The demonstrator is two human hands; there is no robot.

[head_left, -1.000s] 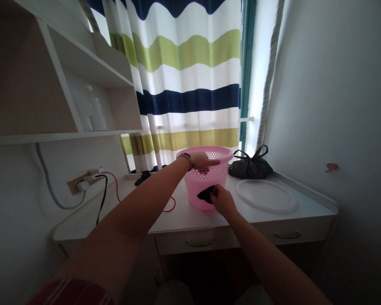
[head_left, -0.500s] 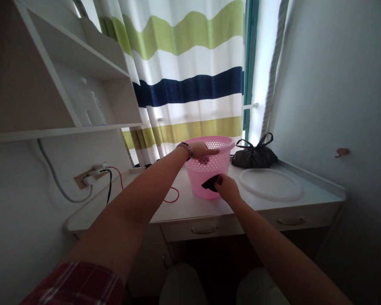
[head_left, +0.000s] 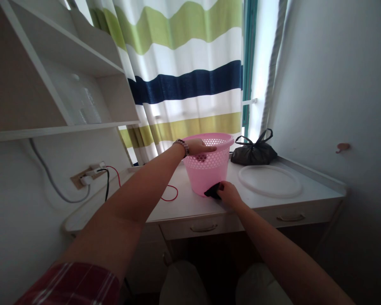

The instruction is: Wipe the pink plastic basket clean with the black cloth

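A pink plastic basket point(head_left: 206, 176) with a perforated upper wall stands upright on the white desk point(head_left: 184, 207). My left hand point(head_left: 198, 147), with a beaded bracelet at the wrist, grips its near rim, fingers inside and thumb along the outside. Low at the basket's front right, my right hand point(head_left: 229, 194) pinches a black cloth point(head_left: 213, 191) against or close to the wall. Part of the cloth is hidden by the fingers.
A white ring-shaped lid point(head_left: 269, 181) lies to the right, with a tied black plastic bag point(head_left: 254, 152) behind it. Left of the basket runs a red cable point(head_left: 169, 200) near a wall socket point(head_left: 84, 178). A shelf point(head_left: 60, 126) overhangs the left; a striped curtain point(head_left: 184, 84) hangs behind.
My right hand has moved down the basket's wall with the black cloth, to near its base. My left hand keeps its hold on the rim. The view has shifted slightly.
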